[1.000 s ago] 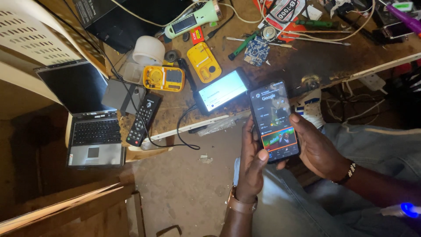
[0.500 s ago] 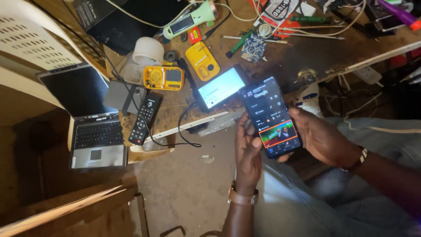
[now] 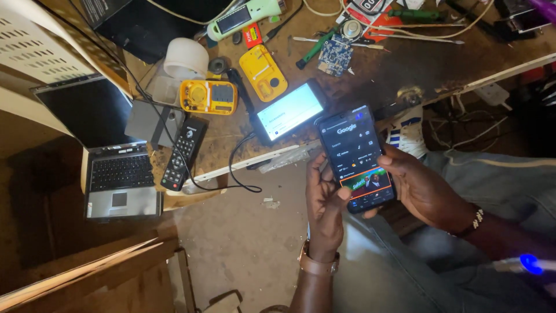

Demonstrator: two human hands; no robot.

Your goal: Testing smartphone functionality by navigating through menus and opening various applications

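A black smartphone (image 3: 357, 156) with a lit dark screen is held over my lap in both hands. My left hand (image 3: 324, 203) grips its left edge, with the thumb resting on the lower screen. My right hand (image 3: 420, 188) cradles the phone's right side and back. A watch with a brown strap sits on my left wrist, a beaded bracelet on my right. A second phone (image 3: 288, 111) with a bright white screen lies on the wooden workbench (image 3: 399, 64) just beyond, with a black cable plugged into it.
The bench holds two yellow multimeters (image 3: 207, 97), a black remote (image 3: 183, 153), a white tape roll (image 3: 186, 58), a blue circuit board (image 3: 336, 55), a green screwdriver and several wires. An open laptop (image 3: 113, 168) sits at the left. Bare concrete floor (image 3: 243, 237) lies below.
The view has shifted slightly, so the phone and both hands sit a little lower and to the left. The grip on the phone is the same.
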